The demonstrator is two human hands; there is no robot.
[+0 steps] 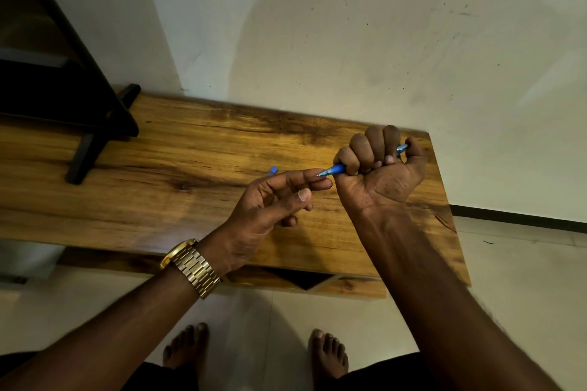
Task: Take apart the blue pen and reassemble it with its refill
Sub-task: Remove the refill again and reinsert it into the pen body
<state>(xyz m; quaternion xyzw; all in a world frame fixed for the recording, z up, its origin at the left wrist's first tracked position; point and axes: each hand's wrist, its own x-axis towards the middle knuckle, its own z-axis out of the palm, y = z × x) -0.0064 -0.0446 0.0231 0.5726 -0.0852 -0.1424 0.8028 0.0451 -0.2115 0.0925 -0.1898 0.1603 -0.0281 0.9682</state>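
My right hand [378,165] is closed in a fist around the blue pen [336,169], palm turned up, above the right part of the wooden table [178,168]. The pen's tip points left and its back end sticks out past my thumb. My left hand [273,200] is beside the tip with fingers spread, and its index finger touches the tip. It holds nothing that I can see. A small blue piece, probably the pen's cap [273,171], lies on the table just behind my left hand, partly hidden by it.
A black stand [92,124] with angled legs rests on the table's left end. A pale wall rises directly behind the table. The table's right edge is close to my right hand. My bare feet [185,346] stand on the tiled floor below.
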